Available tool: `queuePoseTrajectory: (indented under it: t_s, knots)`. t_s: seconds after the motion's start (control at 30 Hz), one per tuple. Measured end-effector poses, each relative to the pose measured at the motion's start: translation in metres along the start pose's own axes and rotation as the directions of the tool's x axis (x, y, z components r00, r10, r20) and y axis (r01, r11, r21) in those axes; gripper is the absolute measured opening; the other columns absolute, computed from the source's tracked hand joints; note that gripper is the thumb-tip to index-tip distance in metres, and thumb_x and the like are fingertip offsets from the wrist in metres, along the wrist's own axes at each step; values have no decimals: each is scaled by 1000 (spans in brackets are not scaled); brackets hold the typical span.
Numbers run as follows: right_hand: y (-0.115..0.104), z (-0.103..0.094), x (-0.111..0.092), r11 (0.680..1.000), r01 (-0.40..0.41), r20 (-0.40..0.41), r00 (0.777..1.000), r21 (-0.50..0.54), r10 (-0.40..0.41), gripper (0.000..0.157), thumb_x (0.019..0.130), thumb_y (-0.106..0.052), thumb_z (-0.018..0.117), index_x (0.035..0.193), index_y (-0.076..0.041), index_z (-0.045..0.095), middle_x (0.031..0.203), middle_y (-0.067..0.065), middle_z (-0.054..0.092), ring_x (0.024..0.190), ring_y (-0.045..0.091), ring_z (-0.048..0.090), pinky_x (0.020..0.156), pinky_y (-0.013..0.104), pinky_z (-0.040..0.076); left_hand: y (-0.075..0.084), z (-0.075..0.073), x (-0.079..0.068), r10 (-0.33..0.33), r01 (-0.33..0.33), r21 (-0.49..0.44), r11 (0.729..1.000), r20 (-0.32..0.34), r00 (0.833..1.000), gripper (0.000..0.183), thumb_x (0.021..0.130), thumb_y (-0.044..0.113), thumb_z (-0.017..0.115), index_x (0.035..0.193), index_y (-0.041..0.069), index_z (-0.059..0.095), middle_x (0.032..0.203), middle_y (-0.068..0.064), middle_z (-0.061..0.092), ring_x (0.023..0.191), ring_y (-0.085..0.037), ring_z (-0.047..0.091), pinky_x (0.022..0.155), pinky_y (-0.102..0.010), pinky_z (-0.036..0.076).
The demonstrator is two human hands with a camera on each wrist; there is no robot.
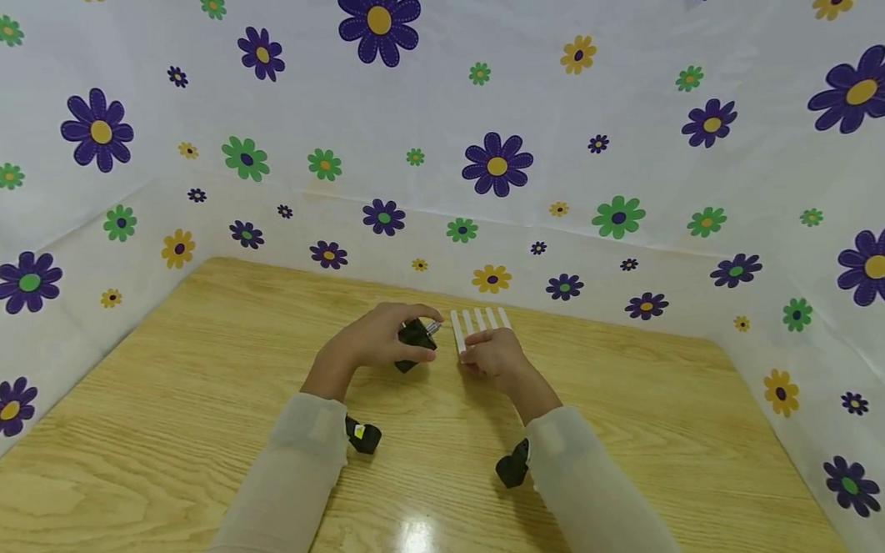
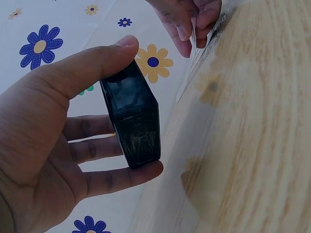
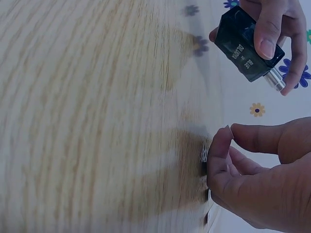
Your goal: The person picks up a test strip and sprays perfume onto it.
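My left hand (image 1: 371, 337) grips a dark, faceted glass perfume bottle (image 3: 245, 46) above the table. A silver spray nozzle (image 3: 275, 79) without a cap points toward my right hand (image 1: 501, 360). In the left wrist view, the thumb and fingers hold the bottle (image 2: 135, 119) by its sides. Just right of the bottle, several white paper strips (image 1: 480, 319) lie side by side on the table. Between thumb and forefinger my right hand pinches the near end of a strip at the row's left side. In the right wrist view only a small white tip of it shows.
The wood-grain table (image 1: 608, 435) meets a white cloth (image 1: 617, 167) printed with flowers at the back and sides. The strips lie close to that back edge. Black camera mounts (image 1: 514, 465) sit on both wrists, and light glares off the table's front.
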State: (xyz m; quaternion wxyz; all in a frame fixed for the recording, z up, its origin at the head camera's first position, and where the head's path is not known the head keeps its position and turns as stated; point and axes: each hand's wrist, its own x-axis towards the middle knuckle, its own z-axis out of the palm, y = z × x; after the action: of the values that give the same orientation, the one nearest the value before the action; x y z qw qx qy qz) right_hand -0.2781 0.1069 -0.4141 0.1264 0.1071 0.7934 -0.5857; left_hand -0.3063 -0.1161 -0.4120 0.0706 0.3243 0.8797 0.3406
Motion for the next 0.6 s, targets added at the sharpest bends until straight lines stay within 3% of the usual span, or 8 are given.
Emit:
queuePoseTrajectory:
  t_s: [0.6]
  knots:
    - [0, -5, -4, 1000, 16, 14, 1000, -11, -15, 26, 95, 9, 64, 121, 13, 64, 109, 19, 63, 82, 20, 66, 80, 32, 59, 0, 1, 2, -16, 17, -8, 1000, 21, 1000, 60, 91, 35, 79, 145, 21, 57, 146, -4, 55, 130, -26, 51, 108, -50, 43]
